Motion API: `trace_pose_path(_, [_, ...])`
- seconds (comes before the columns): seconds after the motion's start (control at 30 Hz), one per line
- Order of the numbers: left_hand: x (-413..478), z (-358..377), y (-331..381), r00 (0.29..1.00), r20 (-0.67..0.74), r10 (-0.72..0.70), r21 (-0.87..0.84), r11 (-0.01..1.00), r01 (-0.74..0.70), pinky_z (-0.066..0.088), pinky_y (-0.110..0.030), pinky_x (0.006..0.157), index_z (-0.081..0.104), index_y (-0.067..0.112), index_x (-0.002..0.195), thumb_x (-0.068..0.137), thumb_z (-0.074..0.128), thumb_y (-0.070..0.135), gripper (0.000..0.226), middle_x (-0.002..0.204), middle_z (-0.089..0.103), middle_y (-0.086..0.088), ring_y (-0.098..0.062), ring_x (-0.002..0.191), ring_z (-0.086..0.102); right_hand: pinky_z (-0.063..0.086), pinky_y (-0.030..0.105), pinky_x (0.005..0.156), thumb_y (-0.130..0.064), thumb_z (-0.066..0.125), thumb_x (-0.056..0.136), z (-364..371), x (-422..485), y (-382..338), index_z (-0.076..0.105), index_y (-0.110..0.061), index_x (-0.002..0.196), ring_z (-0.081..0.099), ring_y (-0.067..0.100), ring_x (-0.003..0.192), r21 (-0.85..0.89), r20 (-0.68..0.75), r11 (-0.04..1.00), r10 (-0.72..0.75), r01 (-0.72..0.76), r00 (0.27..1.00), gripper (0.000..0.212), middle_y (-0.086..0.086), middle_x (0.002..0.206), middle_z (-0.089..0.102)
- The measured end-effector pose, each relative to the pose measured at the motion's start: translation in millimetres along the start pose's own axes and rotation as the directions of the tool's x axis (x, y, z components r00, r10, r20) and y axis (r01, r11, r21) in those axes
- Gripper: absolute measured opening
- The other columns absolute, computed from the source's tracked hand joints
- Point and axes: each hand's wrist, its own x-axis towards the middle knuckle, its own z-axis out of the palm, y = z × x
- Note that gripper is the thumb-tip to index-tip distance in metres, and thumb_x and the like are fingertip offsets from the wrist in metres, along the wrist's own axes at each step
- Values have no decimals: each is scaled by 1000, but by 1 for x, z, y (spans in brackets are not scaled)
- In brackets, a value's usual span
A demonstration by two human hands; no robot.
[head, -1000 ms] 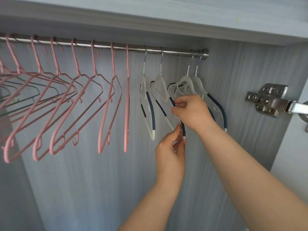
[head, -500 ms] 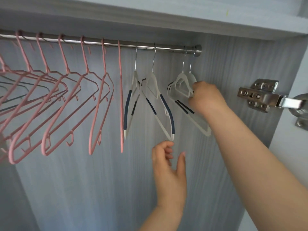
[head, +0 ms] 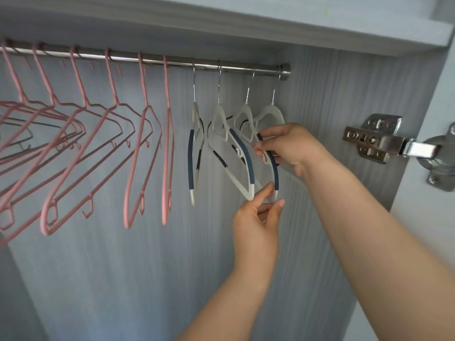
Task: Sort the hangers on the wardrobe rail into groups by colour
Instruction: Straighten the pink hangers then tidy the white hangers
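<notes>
Both hands are raised into the wardrobe, at the white hangers. Right hand (head: 289, 146) pinches the navy-padded arm of the last white hanger (head: 270, 119), thumb and fingertips closed on it about halfway down. Left hand (head: 256, 225) sits just below, fingers loosely curled, with the thumb and forefinger tips touching the lower ends of two white hangers; whether it truly grips them cannot be told.

Four white hangers with navy grips hang by metal hooks at the right end of the rail (head: 241, 67). The first white one (head: 194, 153) hangs edge-on and apart from the hands. The second (head: 236, 153) is angled, its lower tip meeting the left thumb. The third (head: 245, 114) is partly hidden behind the second and the right hand.

Left of these, a row of pink hangers (head: 145, 153) fills the rest of the rail, spaced out and turned at a slant, the leftmost ones overlapping. A darker wire hanger (head: 27, 134) shows behind the pink ones at far left.

A metal hinge (head: 379, 141) is fixed to the side wall (head: 339, 99) on the right, beyond the rail's end. A shelf (head: 246, 25) runs above the rail.
</notes>
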Motion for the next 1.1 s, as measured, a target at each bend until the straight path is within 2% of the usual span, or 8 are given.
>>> trace_pose_path(0.2, [-1,-4,1,997,-77,20,-57,998,-24,48,-8,73,60,47,91,83,63,8,40,86,69,10,2,78,64,48,8,43,2,60,82,9,-3,-1,55,-2,117,57,12,60,71,15,997,-20,19,1000,36,6,73,61])
trace_pose_path(0.43, [-1,-3,1,997,-74,37,-72,996,-42,47,-8,73,62,38,100,85,60,7,35,91,70,4,0,81,65,51,14,54,-2,60,83,15,-4,-4,53,0,121,58,11,63,16,6,999,-38,38,999,38,14,92,63])
trace_pose_path(0.5, [-2,-1,1,996,-79,35,-58,997,-40,46,-6,71,60,41,98,84,61,7,36,89,70,6,2,76,63,55,22,71,-10,60,85,13,-6,-4,52,-2,124,63,19,81,-145,-39,987,-81,75,996,40,16,102,64])
trace_pose_path(0.57, [-3,-1,0,996,-81,35,-47,998,-39,46,-5,70,60,40,99,84,61,7,36,88,69,5,3,73,62,48,30,91,-18,56,87,5,-9,-4,53,-7,123,59,26,106,-450,-132,880,-233,151,964,38,13,118,62])
trace_pose_path(0.67, [-5,0,-2,995,-96,35,-43,998,-40,46,-4,71,58,40,101,84,61,7,38,90,68,7,3,74,63,44,36,88,-14,51,86,-11,-19,-5,57,-9,118,52,36,113,-723,-260,671,-481,161,837,33,18,121,58])
trace_pose_path(0.8, [-4,2,-1,990,-114,83,-24,996,-86,43,-2,68,49,45,108,84,60,5,47,89,62,13,5,73,59,44,38,85,-8,49,84,-23,-14,6,48,0,114,50,39,112,-858,-261,507,-286,-86,922,31,24,121,52])
trace_pose_path(0.9, [0,5,-2,988,-56,145,47,989,-142,44,-5,72,42,48,115,88,54,4,54,81,54,15,0,71,54,44,34,83,-8,43,88,-21,-5,16,44,1,114,53,38,112,-793,-228,598,-115,-115,967,28,24,122,54])
trace_pose_path(1.1, [5,13,-7,981,8,195,119,974,-195,44,-9,79,40,51,113,89,48,-2,59,73,50,25,7,72,52,35,28,72,-4,36,89,-22,2,28,53,-1,108,57,39,103,-670,-278,741,-209,-34,938,26,26,112,60])
